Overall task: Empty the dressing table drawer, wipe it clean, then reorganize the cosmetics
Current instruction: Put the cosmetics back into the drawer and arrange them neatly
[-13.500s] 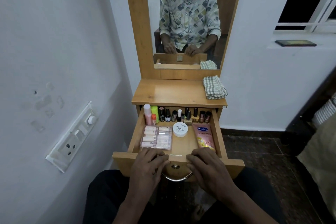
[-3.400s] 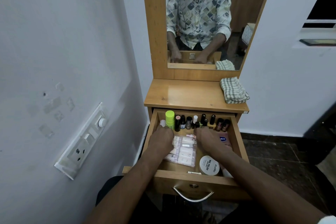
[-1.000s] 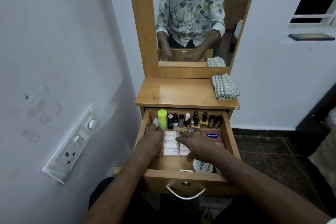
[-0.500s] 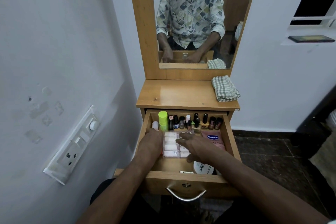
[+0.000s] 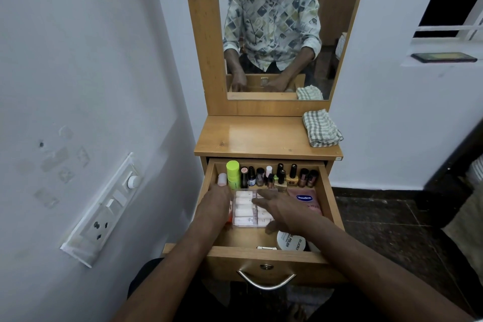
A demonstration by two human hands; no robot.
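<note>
Case still under right hand, left hand beside.

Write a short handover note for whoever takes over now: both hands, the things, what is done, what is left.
Left hand: at the left edge of the clear plastic case of pale pink tubes; grip hidden.
Right hand: open, fingers spread over the same case.
Wooden drawer: pulled open, full: lime green bottle, row of small dark bottles, pink Vaseline tube, round white jar.
Folded checked cloth: on the wooden tabletop, right side.
Done: drawer opened. Left: take everything out, wipe, rearrange.
</note>
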